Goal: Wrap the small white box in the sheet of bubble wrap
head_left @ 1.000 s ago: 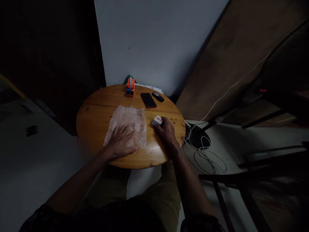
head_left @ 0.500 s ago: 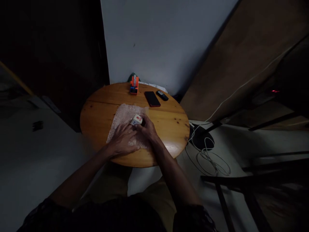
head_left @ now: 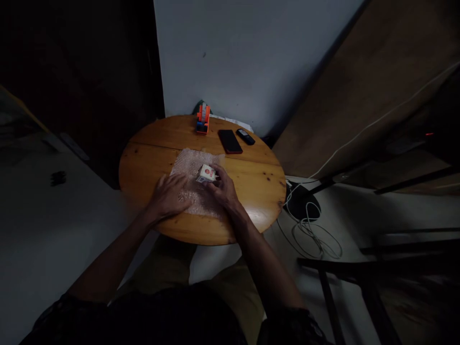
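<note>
A sheet of bubble wrap (head_left: 196,201) lies on the round wooden table (head_left: 251,187). Over its middle is a small white box (head_left: 207,173) with a red mark on top. My right hand (head_left: 224,188) grips the box from its right side, thumb in front and fingers behind. Fingers stretched out, my left hand (head_left: 168,195) rests flat on the left part of the bubble wrap and holds nothing.
At the table's back edge stands an orange tape dispenser (head_left: 203,119). A dark smartphone (head_left: 230,141) and a black keypad phone (head_left: 246,136) lie right of it. A coiled pale cable (head_left: 318,235) is on the floor at the right, near a dark wooden chair (head_left: 330,268).
My left hand has slid left, away from the box, uncovering more of the bubble wrap. The box has turned slightly in my right hand. The view has shifted a little.
</note>
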`<act>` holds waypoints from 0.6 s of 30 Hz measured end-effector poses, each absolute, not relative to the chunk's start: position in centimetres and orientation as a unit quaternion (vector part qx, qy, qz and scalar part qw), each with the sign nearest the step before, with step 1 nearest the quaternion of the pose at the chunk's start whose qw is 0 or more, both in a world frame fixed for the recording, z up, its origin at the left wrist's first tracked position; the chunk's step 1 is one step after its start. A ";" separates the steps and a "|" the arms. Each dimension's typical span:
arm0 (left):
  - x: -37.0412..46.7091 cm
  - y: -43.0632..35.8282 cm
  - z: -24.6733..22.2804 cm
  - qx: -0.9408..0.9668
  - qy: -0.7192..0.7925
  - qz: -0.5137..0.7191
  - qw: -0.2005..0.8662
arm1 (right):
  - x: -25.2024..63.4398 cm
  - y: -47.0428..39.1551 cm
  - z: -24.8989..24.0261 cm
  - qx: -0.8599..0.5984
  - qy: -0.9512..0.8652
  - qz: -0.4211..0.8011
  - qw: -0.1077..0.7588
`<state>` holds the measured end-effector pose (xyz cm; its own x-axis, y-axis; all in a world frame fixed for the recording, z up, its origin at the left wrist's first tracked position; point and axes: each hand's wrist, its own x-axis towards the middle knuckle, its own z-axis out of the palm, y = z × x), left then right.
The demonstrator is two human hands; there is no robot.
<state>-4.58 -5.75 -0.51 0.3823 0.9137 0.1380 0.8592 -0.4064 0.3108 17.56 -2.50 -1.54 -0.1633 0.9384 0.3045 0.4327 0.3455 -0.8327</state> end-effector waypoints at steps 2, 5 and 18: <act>-4.6 -5.8 -0.5 0.828 0.535 0.141 0.096 | 17.4 -2.6 -1.5 -0.482 -0.729 0.271 0.405; -4.7 -5.8 -0.5 0.830 0.530 0.144 0.098 | 17.2 -2.9 -1.2 -0.491 -0.783 0.213 0.317; -4.8 -5.7 -0.9 0.828 0.526 0.166 0.104 | 17.7 -2.6 -2.7 -0.477 -0.767 0.243 0.356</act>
